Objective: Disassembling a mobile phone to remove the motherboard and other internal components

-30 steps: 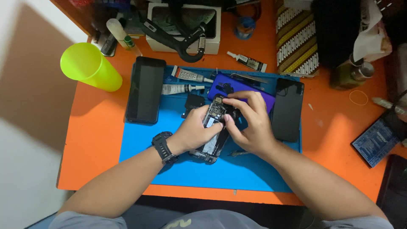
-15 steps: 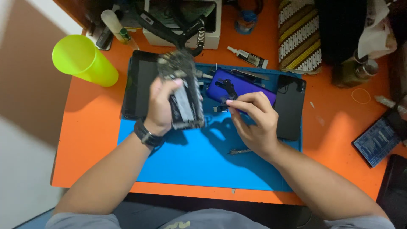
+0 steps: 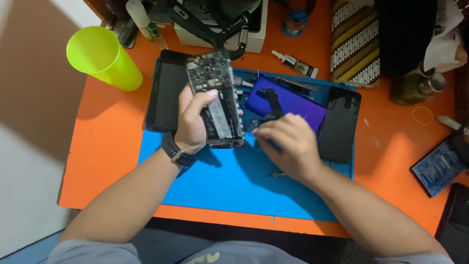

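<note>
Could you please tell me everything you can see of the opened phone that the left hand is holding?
The opened phone is a slim dark slab with its back cover off. A circuit board with small metal parts fills its top end; a pale grey battery runs below it. It is lifted off the blue mat, held roughly upright with its insides toward the camera. The left hand grips its left edge, thumb across the battery. The right hand is apart from it, low over the mat.

The desk [image 3: 107,161] is bright orange, with a sky-blue mat [image 3: 229,181] laid over it. A lime-green cup [image 3: 102,57] glows at the corner. The phone back cover [image 3: 288,100] is deep purple, the opened phone [image 3: 215,98] black and grey inside, and the pouch [image 3: 354,41] striped brown and yellow.
</note>
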